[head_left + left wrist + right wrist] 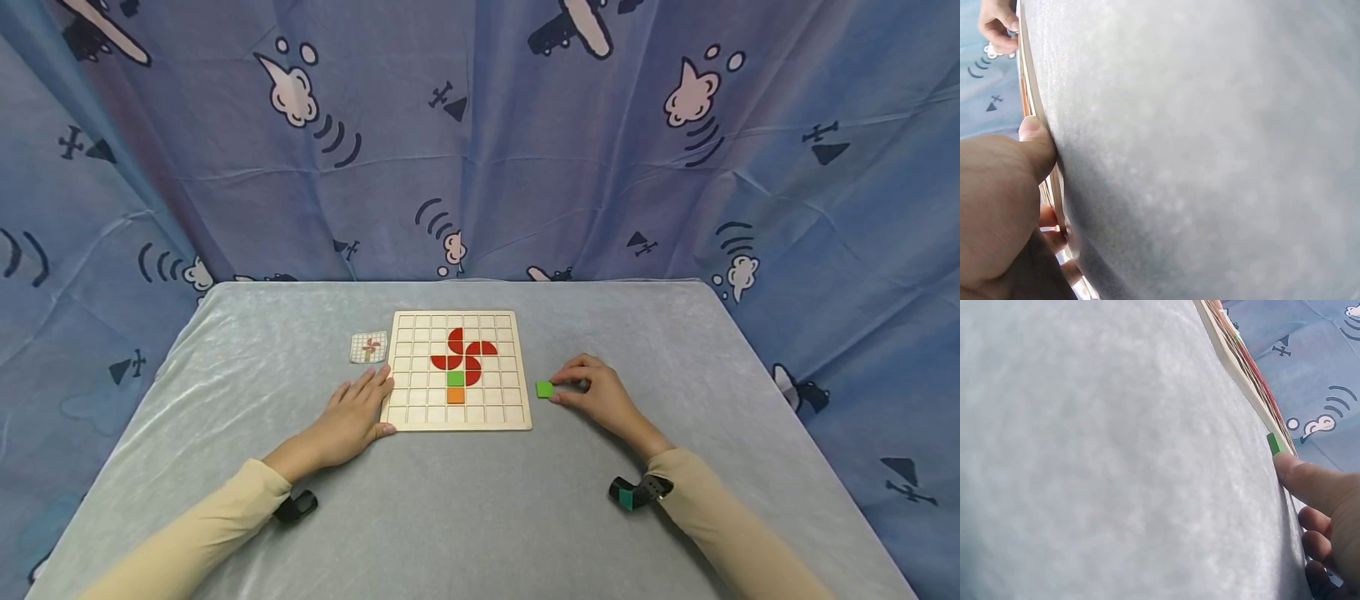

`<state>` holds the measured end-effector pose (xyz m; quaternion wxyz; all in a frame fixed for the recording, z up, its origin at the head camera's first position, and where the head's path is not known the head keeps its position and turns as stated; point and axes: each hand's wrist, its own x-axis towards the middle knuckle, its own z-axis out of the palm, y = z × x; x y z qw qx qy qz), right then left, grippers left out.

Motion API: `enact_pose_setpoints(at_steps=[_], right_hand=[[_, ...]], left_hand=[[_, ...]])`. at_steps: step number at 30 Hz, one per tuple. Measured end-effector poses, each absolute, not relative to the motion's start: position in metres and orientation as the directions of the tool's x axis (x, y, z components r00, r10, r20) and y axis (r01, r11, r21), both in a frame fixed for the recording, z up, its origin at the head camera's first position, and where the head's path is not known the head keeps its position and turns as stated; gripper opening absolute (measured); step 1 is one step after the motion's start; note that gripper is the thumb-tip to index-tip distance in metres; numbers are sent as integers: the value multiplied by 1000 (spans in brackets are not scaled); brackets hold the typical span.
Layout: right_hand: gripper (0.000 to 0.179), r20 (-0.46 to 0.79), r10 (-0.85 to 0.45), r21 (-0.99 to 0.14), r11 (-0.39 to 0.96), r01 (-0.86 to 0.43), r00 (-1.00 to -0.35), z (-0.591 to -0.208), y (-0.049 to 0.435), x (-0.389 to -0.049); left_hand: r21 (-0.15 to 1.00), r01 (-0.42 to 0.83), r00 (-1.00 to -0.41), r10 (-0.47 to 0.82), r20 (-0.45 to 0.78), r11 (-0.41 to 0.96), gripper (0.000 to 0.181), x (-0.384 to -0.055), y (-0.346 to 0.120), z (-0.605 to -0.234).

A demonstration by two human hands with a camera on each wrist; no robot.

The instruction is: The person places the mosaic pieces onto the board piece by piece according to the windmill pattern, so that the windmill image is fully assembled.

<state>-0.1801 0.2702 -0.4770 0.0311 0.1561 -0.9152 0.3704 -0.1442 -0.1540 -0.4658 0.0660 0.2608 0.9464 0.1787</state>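
Observation:
A wooden grid board [501,412] lies flat on the table. Several red rounded pieces [472,371] form a pinwheel on it, with a green square tile [455,378] below and an orange square tile [455,395] under that. My left hand [347,423] rests at the board's left edge, fingers spread and thumb at the near corner. Right of the board, my right hand [600,396] pinches a second green square tile [544,389] between thumb and fingers. In the right wrist view the thumb [1310,481] covers part of this green tile [1273,443].
A small card [368,347] printed with a grid and a pinwheel lies just left of the board. Grey cloth [480,517] covers the table. Behind it hangs a blue patterned curtain [495,192]. Each wrist wears a dark band, such as the right one [637,493].

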Motion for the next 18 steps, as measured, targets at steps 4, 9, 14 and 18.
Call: enact_pose_setpoints(at_steps=[4,9,14,18], right_hand=[[22,170,-258,-672,676,-303,-951,-477,270,-180],[21,180,-255,-678,668,-308,-950,-478,270,-181],[20,192,-251,-683,660,-313,-949,-478,270,-180],[20,195,-248,-688,655,-313,-949,-477,270,-180]], left_hand=[[372,470,-855,517,-33,800,72,-145,-154,-467],[374,469,-855,517,-34,800,72,-144,-154,-466],[379,468,-855,518,-35,798,72,-144,-154,-465],[381,467,-855,518,-36,798,72,-143,-153,-464]])
